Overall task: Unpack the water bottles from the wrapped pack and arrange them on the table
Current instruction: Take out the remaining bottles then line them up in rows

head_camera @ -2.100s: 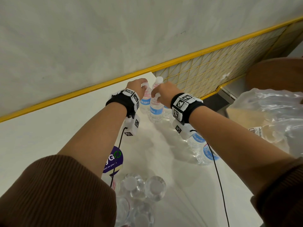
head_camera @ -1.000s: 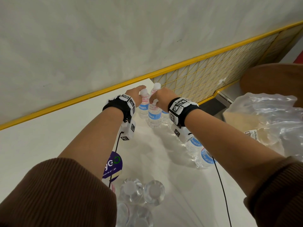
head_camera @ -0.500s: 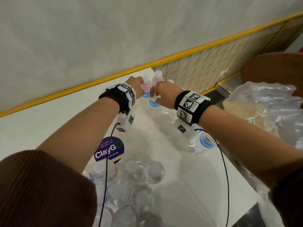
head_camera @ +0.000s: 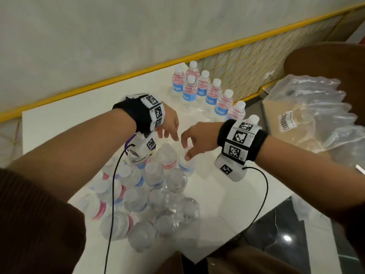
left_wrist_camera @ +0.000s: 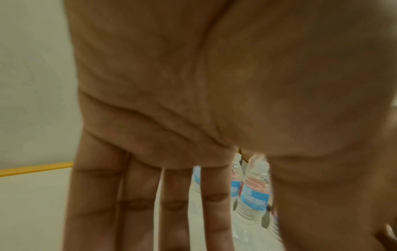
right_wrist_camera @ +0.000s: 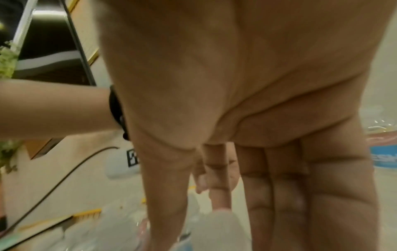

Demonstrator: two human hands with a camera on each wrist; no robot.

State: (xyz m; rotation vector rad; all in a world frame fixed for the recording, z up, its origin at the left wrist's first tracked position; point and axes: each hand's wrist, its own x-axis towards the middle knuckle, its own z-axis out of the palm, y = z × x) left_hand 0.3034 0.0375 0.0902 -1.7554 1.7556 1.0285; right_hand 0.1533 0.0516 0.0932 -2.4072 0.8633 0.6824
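A row of several upright water bottles with white caps and blue labels stands at the far end of the white table, by the yellow rail. A loose cluster of clear bottles stands at the near side. My left hand hangs over the cluster's far edge with straight fingers and holds nothing. My right hand is beside it, fingers pointing down at a white bottle cap. I cannot tell whether they touch it. The far row of bottles shows between my left fingers.
Crumpled clear plastic wrap lies over a cardboard sheet at the right. A brown round seat stands behind it. A yellow rail and mesh panel line the wall. The table's corner drops off to dark floor at the front right.
Both hands have let go of the bottles at the far row and drawn back toward me, over the near cluster. The far row now stands free.
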